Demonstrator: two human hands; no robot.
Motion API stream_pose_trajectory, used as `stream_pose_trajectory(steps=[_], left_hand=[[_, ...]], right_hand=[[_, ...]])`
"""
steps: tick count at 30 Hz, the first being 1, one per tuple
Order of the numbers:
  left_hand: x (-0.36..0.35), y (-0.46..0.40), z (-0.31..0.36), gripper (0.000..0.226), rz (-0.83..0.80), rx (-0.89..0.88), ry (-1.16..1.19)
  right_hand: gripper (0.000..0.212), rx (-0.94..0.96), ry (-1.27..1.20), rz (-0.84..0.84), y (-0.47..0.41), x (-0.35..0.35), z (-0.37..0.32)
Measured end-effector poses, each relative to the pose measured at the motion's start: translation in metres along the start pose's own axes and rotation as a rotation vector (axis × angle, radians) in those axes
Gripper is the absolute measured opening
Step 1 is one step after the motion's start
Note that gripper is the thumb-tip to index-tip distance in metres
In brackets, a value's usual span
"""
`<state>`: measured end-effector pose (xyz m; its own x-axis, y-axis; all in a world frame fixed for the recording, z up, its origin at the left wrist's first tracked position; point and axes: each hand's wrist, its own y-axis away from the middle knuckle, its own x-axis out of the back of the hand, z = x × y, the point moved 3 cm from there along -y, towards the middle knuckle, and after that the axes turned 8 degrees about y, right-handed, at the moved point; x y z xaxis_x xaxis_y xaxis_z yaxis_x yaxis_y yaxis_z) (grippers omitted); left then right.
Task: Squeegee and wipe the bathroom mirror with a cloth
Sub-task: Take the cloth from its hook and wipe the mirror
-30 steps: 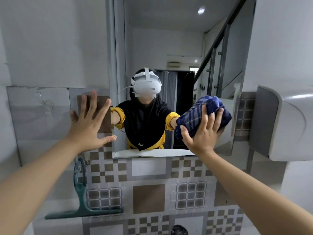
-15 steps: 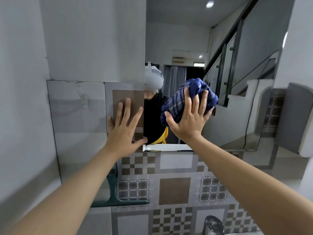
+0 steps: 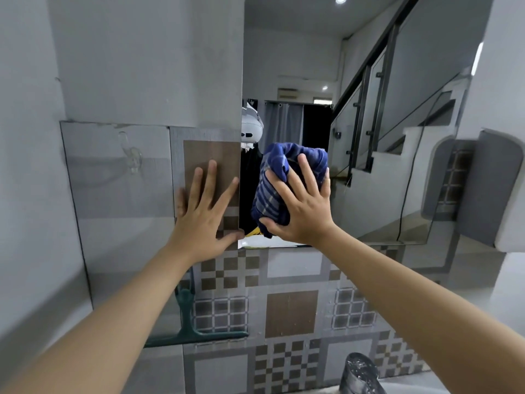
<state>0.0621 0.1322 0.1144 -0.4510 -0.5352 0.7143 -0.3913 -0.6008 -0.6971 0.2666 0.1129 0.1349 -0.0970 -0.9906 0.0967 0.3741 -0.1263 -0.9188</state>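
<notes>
The wall mirror (image 3: pixel 377 172) fills the upper middle and right of the head view. My right hand (image 3: pixel 301 206) presses a bunched blue checked cloth (image 3: pixel 281 177) flat against the mirror's lower left part. My left hand (image 3: pixel 204 211) lies open with fingers spread on the tiled wall, just left of the mirror's left edge, thumb near its bottom corner. A green squeegee (image 3: pixel 193 328) hangs on the tiles below my left forearm, blade at the bottom.
A clear plastic hook (image 3: pixel 132 157) sticks to the grey tile at the left. A white and grey dispenser (image 3: pixel 494 191) juts from the wall at the right. A chrome tap (image 3: pixel 360 373) shows at the bottom edge. Patterned tiles cover the wall under the mirror.
My right hand has slid the cloth leftward along the mirror's lower part, toward its left edge. The view has shifted right. My left hand stays on the wall.
</notes>
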Motion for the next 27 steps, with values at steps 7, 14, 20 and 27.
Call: stream_pose_trajectory(steps=[7, 14, 20, 27], left_hand=[[-0.002, 0.001, -0.001, 0.100, 0.051, -0.021, -0.020], [-0.003, 0.002, 0.003, 0.095, 0.090, -0.041, 0.009], [-0.004, 0.002, 0.005, 0.097, 0.111, -0.045, 0.015], [-0.007, 0.001, 0.006, 0.099, 0.124, -0.046, 0.012]], right_hand=[[0.078, 0.063, 0.032, 0.018, 0.043, -0.005, 0.050], [0.084, -0.007, 0.066, -0.017, 0.078, -0.006, 0.129], [0.087, -0.251, -0.064, -0.134, 0.108, 0.000, 0.186], [0.091, -0.737, -0.175, -0.203, 0.149, 0.001, 0.178]])
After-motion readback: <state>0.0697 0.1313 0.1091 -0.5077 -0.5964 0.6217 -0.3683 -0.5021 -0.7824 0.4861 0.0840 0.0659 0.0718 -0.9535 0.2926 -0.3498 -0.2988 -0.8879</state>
